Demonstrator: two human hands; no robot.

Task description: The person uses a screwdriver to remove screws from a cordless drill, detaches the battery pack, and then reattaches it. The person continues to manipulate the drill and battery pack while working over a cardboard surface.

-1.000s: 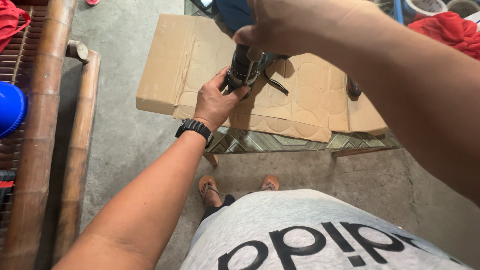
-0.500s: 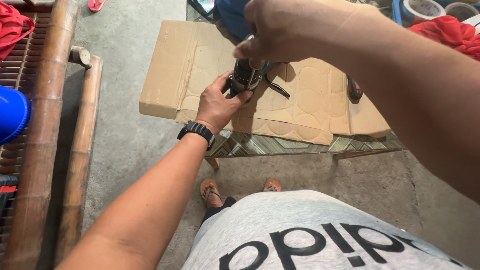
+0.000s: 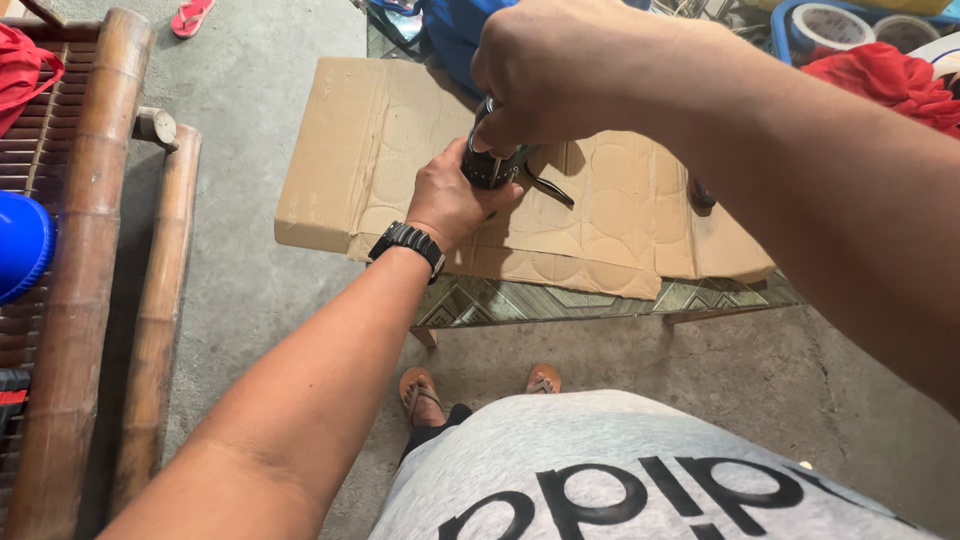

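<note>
Black cylindrical part [image 3: 490,165] clamped in both hands, left hand [image 3: 450,200], right hand [image 3: 560,75], grips unchanged

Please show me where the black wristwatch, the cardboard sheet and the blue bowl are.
black wristwatch [image 3: 408,243]: head view, on its band.
cardboard sheet [image 3: 360,140]: head view, bare left part.
blue bowl [image 3: 20,245]: head view, its outer wall.

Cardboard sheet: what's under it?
The cardboard sheet lies on a low table; only the table's patterned front edge shows below it, and one leg. The rest of the tabletop is covered. Both hands hold a dark cylindrical part above the cardboard.
</note>
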